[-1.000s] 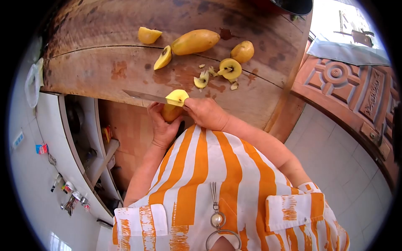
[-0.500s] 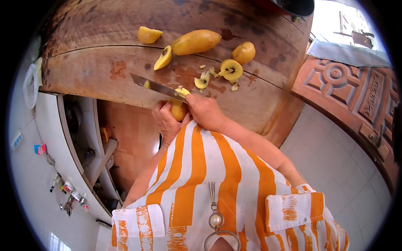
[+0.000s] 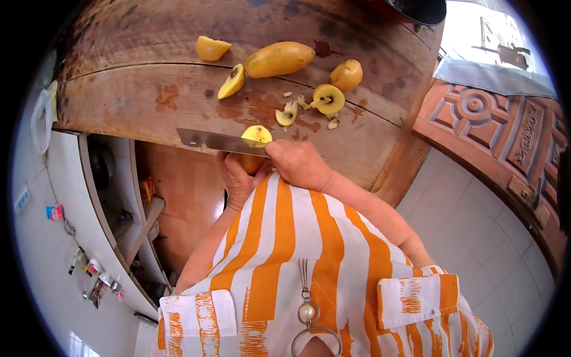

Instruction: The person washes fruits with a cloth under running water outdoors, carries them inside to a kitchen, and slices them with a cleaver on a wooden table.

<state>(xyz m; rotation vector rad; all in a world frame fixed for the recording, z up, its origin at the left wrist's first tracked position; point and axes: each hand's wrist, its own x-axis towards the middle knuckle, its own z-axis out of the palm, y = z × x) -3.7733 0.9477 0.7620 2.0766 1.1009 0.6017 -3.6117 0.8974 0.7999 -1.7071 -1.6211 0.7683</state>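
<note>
At the table's near edge, my left hand (image 3: 239, 181) is wrapped round a yellow fruit piece (image 3: 257, 134) whose pale cut face points up. My right hand (image 3: 299, 163) grips a knife (image 3: 217, 141); its handle is hidden in the fist. The broad blade reaches to the left across the fruit, covering part of it. Beyond the hands lie a whole yellow fruit (image 3: 279, 59), a cut wedge (image 3: 231, 82), a cut end piece (image 3: 212, 49), a hollowed piece (image 3: 328, 99) and a rounded piece (image 3: 346, 75). Small scraps (image 3: 287, 113) lie near the hollowed piece.
The wooden table (image 3: 131, 95) has damp patches and a long seam. A dark pan (image 3: 419, 9) stands at its far right. Open shelves (image 3: 128, 208) are below on the left, and a carved wooden panel (image 3: 493, 125) is on the right.
The blade has first tilted and lifted with a bit of fruit on it, then come down level across the fruit. My left hand has shifted slightly to the right with the fruit.
</note>
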